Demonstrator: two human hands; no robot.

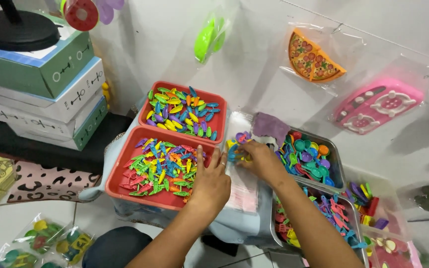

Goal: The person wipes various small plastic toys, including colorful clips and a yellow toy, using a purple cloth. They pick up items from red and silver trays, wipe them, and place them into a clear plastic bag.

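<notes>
My left hand (210,179) rests flat at the right edge of the near red tray (116,176), which is full of small coloured plastic toy knives and forks. Its fingers also touch a clear plastic bag (242,184) lying on a light blue surface. My right hand (257,158) is closed around a few small coloured toy pieces (236,144) at the top of that bag. A second red tray (218,121) behind holds more coloured pieces.
A metal tray of toy spoons (331,158) and another metal tray of pieces (354,218) sit to the right. Stacked boxes (50,94) stand at the left. Bagged toys hang on the wall: pizza (313,57), pink stove (376,105). Filled bags (40,243) lie at bottom left.
</notes>
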